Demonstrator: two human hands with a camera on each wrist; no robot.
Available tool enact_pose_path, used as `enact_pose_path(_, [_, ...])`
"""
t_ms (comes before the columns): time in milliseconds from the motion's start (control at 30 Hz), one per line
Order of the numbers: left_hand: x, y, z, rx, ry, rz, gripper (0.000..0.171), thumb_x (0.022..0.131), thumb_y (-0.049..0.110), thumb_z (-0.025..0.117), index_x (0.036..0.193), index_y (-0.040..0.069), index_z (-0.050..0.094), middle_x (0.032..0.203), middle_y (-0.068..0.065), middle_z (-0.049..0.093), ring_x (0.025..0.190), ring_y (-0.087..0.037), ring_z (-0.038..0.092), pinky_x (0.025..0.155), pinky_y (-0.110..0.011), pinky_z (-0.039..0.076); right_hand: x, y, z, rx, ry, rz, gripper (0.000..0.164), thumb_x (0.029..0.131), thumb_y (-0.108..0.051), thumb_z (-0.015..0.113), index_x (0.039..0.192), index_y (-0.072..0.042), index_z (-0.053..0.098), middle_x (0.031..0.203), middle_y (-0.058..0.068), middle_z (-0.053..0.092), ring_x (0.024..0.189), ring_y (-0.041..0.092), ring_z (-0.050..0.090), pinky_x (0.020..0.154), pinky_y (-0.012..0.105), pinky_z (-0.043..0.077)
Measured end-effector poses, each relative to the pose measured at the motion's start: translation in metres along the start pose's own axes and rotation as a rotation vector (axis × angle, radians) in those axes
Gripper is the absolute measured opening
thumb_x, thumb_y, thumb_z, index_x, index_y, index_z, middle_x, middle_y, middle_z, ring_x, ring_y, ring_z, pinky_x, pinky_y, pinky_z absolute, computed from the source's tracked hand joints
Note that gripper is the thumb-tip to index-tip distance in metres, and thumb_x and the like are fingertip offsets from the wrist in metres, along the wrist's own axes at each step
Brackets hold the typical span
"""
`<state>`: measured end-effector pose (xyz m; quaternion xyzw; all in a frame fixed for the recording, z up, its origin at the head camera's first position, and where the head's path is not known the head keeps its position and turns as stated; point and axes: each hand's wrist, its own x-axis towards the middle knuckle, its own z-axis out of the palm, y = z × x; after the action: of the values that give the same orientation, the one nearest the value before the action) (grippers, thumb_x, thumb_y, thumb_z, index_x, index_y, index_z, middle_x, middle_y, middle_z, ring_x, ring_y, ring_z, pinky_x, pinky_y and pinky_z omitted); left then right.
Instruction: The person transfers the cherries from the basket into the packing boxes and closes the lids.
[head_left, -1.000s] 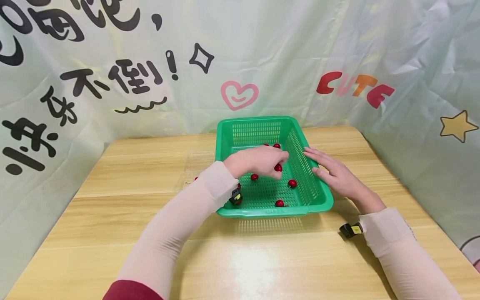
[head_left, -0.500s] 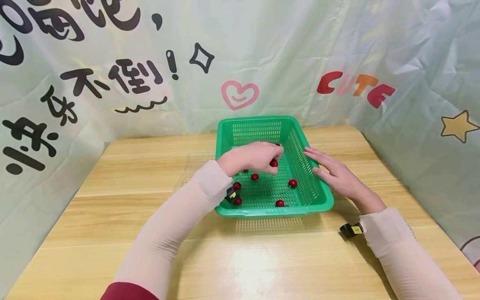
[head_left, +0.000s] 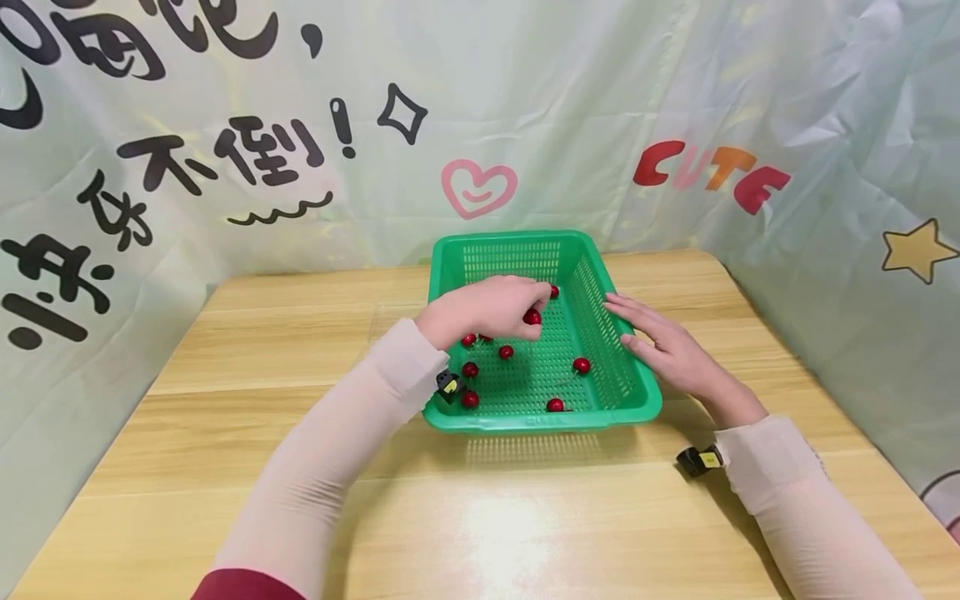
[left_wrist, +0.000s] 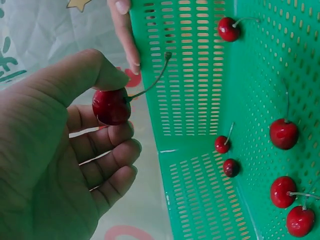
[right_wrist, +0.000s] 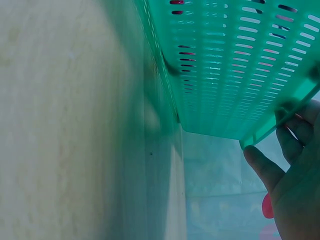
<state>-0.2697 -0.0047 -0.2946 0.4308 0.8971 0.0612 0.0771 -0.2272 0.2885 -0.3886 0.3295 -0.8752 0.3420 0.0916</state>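
Note:
My left hand (head_left: pixel 487 307) is over the green basket (head_left: pixel 540 422), pinching a dark red cherry (left_wrist: pixel 111 107) between thumb and fingers. Its stem points away from the palm, and the other fingers spread loosely below. Several more cherries lie scattered on the basket's perforated floor, among them one near the right side (head_left: pixel 581 365) and one by the front wall (head_left: pixel 555 405). At the basket's right rim, my right hand (head_left: pixel 671 348) rests with straight fingers, touching the edge. Up close in the right wrist view, the thumb (right_wrist: pixel 264 167) meets the rim.
A clear plastic container (head_left: pixel 386 318) stands left of the basket, mostly hidden behind the left forearm. The wooden table (head_left: pixel 225 400) carries everything, and a printed cloth (head_left: pixel 360 67) hangs behind it. Each wrist wears a small black camera (head_left: pixel 699 460).
My left hand has drawn left and slightly back over the basket, with the cherry still pinched. More cherries on the left of the basket now show. The right hand has stayed at the rim.

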Motion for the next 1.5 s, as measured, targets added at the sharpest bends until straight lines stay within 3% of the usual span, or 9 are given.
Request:
enact_pose_path(300, [0.001,0.000,-0.012,-0.037,0.037,0.021,0.013,0.090,0.018,0.060,0.094,0.013,0.049,0.084,-0.001,0.048,0.076,-0.015,0.046,0.067,-0.026,0.036,-0.001,-0.001,-0.001,0.005,0.007,0.003,0.049,0.100,-0.008,0.052,0.148,-0.008,0.042,0.157,0.007,0.031,0.146,0.017,0.018,0.111,0.059,0.021])
enact_pose_path(767, [-0.018,-0.012,-0.031,-0.030,0.079,-0.025,0.015,0.089,0.019,0.061,0.091,0.013,0.047,0.083,-0.001,0.049,0.075,-0.015,0.046,0.067,-0.028,0.035,-0.001,0.001,0.000,0.000,0.003,0.000,0.049,0.101,-0.011,0.052,0.149,-0.010,0.041,0.157,0.006,0.030,0.146,0.014,0.017,0.111,0.060,0.021])
enact_pose_path(967, [-0.032,-0.020,-0.035,-0.008,0.115,-0.036,0.015,0.087,0.017,0.060,0.091,0.012,0.047,0.084,-0.001,0.048,0.075,-0.016,0.044,0.067,-0.029,0.033,-0.001,0.000,0.000,0.002,0.003,0.007,0.050,0.101,-0.010,0.052,0.149,-0.010,0.041,0.157,0.006,0.030,0.147,0.017,0.018,0.110,0.061,0.021])
enact_pose_path(1500, [-0.081,-0.051,-0.034,-0.076,0.256,-0.082,0.015,0.084,0.011,0.060,0.092,0.009,0.048,0.083,-0.006,0.049,0.076,-0.020,0.044,0.070,-0.033,0.037,-0.001,-0.003,0.000,0.015,0.001,0.013,0.050,0.100,-0.010,0.052,0.149,-0.009,0.041,0.157,0.007,0.030,0.147,0.016,0.017,0.109,0.064,0.021])
